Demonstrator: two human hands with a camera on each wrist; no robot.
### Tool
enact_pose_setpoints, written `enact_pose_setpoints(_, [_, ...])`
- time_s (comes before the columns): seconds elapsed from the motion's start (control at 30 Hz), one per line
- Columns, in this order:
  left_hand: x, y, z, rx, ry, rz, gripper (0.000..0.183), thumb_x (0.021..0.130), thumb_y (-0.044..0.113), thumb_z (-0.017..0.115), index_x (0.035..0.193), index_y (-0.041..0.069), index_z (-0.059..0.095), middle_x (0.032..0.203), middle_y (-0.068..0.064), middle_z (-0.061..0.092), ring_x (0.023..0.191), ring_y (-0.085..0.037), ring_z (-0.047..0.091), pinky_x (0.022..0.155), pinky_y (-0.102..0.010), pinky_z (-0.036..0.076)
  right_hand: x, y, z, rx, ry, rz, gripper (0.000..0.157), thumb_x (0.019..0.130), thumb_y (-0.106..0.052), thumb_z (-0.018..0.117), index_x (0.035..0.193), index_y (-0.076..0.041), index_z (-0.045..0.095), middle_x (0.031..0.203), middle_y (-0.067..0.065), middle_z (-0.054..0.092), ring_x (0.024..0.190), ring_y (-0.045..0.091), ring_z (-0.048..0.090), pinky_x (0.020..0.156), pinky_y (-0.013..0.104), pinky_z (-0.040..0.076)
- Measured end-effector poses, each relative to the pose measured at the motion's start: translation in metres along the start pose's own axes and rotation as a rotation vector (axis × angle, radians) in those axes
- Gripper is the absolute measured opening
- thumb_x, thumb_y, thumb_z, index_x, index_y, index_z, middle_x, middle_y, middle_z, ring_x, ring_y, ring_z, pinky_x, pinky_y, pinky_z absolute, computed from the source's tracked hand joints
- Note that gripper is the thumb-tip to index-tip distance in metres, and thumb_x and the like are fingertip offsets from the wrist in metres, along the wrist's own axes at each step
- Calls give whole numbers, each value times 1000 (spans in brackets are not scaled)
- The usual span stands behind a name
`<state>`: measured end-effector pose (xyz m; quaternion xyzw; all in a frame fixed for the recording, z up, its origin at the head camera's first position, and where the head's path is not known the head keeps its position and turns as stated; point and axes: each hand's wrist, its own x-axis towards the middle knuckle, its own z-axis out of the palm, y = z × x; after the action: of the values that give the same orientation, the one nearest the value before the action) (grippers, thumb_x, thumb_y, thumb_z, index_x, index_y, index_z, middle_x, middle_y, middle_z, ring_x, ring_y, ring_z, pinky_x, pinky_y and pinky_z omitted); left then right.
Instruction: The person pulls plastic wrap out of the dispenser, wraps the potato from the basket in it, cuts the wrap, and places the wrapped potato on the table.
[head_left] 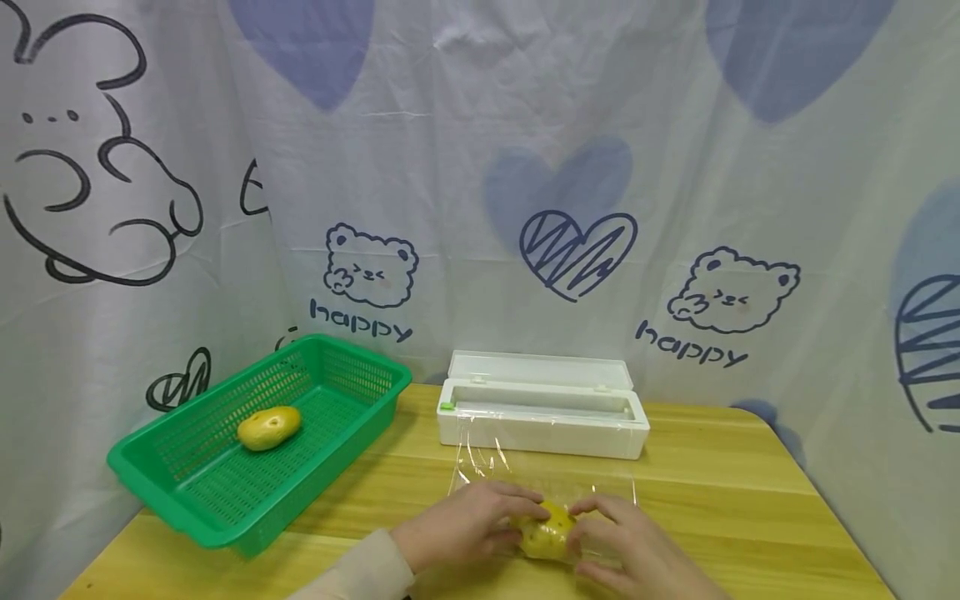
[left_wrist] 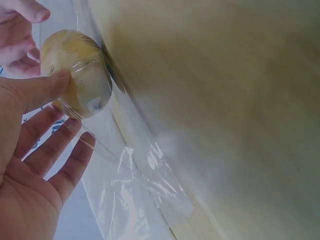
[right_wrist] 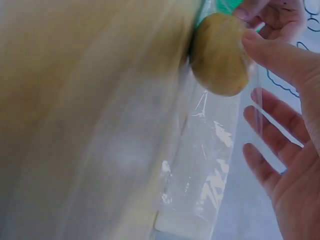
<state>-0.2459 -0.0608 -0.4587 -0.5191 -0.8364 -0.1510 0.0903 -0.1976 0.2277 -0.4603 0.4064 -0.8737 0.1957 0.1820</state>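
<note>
A yellow potato (head_left: 548, 533) with small dark eyes lies on the table's near side, with clear plastic wrap (left_wrist: 130, 185) drawn over it. From the left, my left hand (head_left: 480, 521) holds the potato through the wrap; in the left wrist view its thumb presses the skin and its fingers bend near the lower edge. My right hand (head_left: 622, 542) holds the opposite side, its thumb on the potato (right_wrist: 220, 55) and its other fingers spread loosely by the film. The wrap runs back to a white dispenser box (head_left: 540, 437) with its lid raised.
A green plastic basket (head_left: 330, 467) stands at the left with another potato (head_left: 270, 428) inside. A small green piece (head_left: 447, 406) sits on the dispenser's left end. Behind the wooden table (head_left: 735, 500) hangs a white printed curtain (head_left: 465, 167).
</note>
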Motion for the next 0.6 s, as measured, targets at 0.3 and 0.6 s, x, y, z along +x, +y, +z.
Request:
enact_pose_setpoints(0.3, [1, 0, 0, -35, 1, -17, 39, 99, 13, 78, 137, 17, 72, 145, -2, 71, 131, -15, 69, 112, -27, 54, 9, 7, 6, 52, 48, -28, 26, 88, -18, 87, 101, -34, 71, 116, -14, 70, 104, 6, 68, 92, 32, 62])
enact_pose_setpoints(0.6, [-1, -1, 1, -96, 4, -38, 37, 100, 10, 76, 136, 16, 72, 143, -3, 72, 132, -14, 69, 113, -27, 53, 9, 10, 6, 144, 18, -27, 24, 97, -15, 80, 109, -35, 74, 117, -15, 68, 105, 4, 64, 92, 30, 60])
